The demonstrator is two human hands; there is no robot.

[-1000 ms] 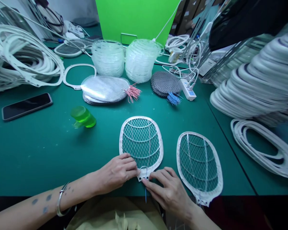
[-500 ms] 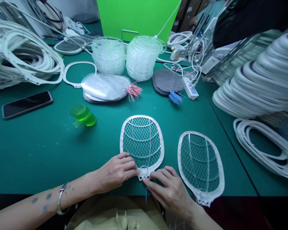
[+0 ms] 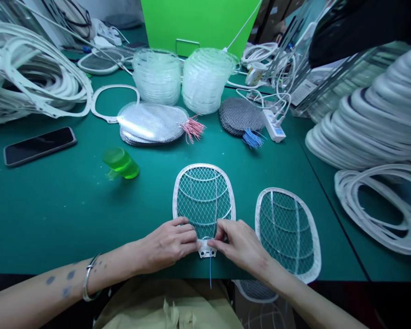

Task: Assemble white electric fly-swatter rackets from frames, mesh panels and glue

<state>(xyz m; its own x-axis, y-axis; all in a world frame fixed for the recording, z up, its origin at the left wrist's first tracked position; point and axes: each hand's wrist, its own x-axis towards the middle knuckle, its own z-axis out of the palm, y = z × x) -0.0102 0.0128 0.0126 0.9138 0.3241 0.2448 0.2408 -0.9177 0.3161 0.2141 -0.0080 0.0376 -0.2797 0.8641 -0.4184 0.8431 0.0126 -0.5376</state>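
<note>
A white oval frame with metal mesh [image 3: 204, 196] lies flat in front of me, its narrow neck toward me. My left hand [image 3: 174, 242] grips the left side of the neck, fingers curled over the rim. My right hand [image 3: 238, 240] pinches at the right of the neck with thumb and forefinger. From the neck a thin blue wire [image 3: 210, 272] hangs toward the table edge. A second meshed frame [image 3: 286, 228] rests to the right, its lower end hidden behind my right forearm.
Behind are stacked silver mesh sheets [image 3: 152, 122] with red wires, dark mesh sheets [image 3: 241, 116] with blue wires, a green cup [image 3: 121, 163] and a phone [image 3: 40, 146]. White frames [image 3: 373, 119] are piled right, more [image 3: 37, 82] left. A power strip [image 3: 273, 125] stands beyond.
My right hand has moved up the neck, its fingers now bent into a pinch above the holes. My left hand stays on the frame. The view has shifted slightly.
</note>
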